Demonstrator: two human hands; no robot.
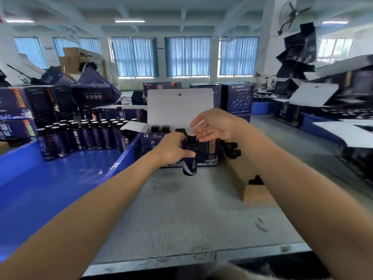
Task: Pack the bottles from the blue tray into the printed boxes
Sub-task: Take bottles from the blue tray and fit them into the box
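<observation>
Bottle (191, 166) – dark, black cap, upright – is held just in front of the open printed box (211, 151), above the worktop (181, 211). Left hand (173, 150) grips it round the body, fingers curled, thumb across the label. Right hand (214, 126) is spread loose w/ fingers nearly straight, holding nothing; its fingertips (198, 136) sit just beside the cap, can't tell if they touch.

The box stands at the tray's right edge w/ its white lid flap (179, 106) raised at the back; a few bottle caps (160, 128) show inside at the left end. Blue tray (50, 178) lies to the left, w/ rows of the same bottles (84, 136) upright at its far side and bare blue floor nearer the person.

Worktop is grey & scuffed. A brown cardboard piece (254, 193) lies right of the box. Closed printed boxes (16, 110) are stacked behind the tray; more boxes, some open – blurred – crowd the right side. Room: windows w/ blue curtains (187, 56) along the back wall, a wall fan (292, 15) top right, strip lights on a white ceiling.
</observation>
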